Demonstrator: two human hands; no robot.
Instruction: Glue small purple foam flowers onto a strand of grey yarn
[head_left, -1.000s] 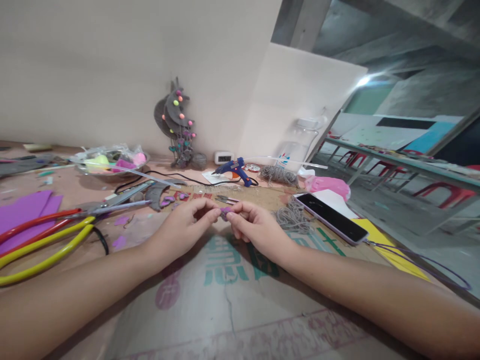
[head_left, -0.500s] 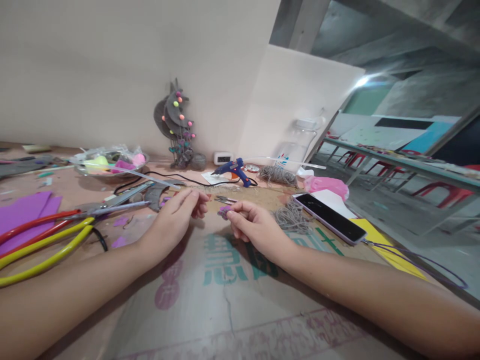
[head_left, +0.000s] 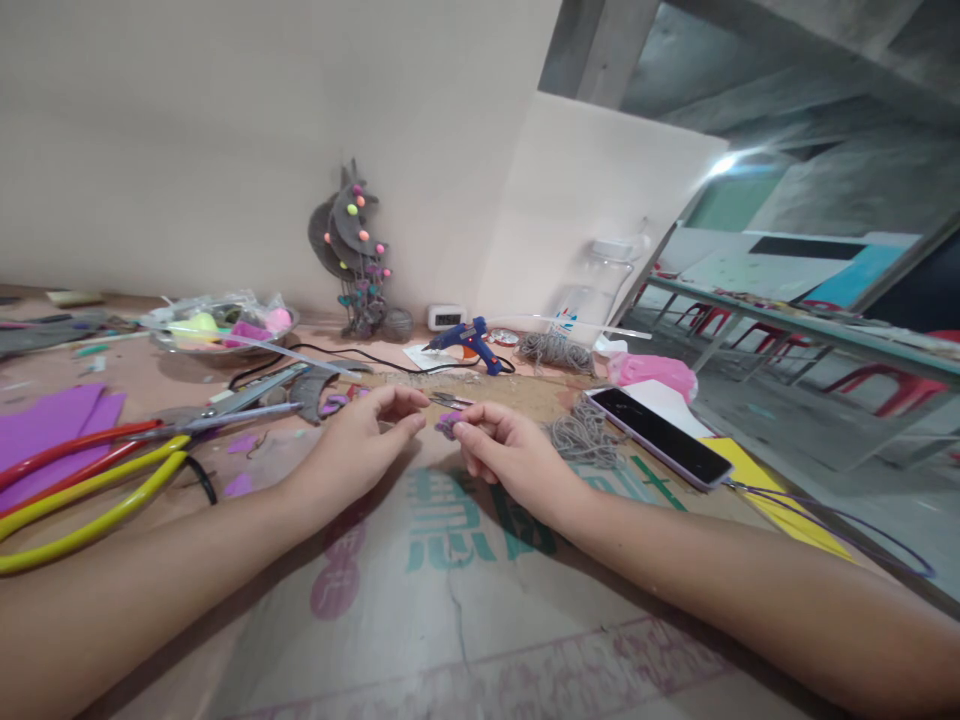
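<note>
Between the thumb and fingers of my right hand (head_left: 499, 440) is a small purple craft piece (head_left: 448, 425), partly covered by the fingertips. My left hand (head_left: 379, 425) hovers to its left, thumb and fingers apart with nothing between them. Just beyond the purple piece lie small metal-tipped scissors or tweezers (head_left: 450, 400); I cannot tell which. Behind my left hand is a curved grey felt piece (head_left: 311, 392) with purple bits beside it. A blue glue gun (head_left: 472, 342) rests farther back. Grey yarn (head_left: 585, 435) lies to the right of my right hand.
Red-handled scissors (head_left: 82, 455) and yellow-handled pliers (head_left: 97, 505) lie at left by purple felt sheets (head_left: 56, 430). A phone (head_left: 660, 435) lies at right. Behind are a bowl (head_left: 217, 350), a hanging moon ornament (head_left: 352, 240), a small digital clock (head_left: 446, 317) and a clear bottle (head_left: 596, 290).
My left hand's fingers have spread from a loosely curled pose, and thumb and forefinger now part toward the purple piece. My right hand stays nearly still with its hold.
</note>
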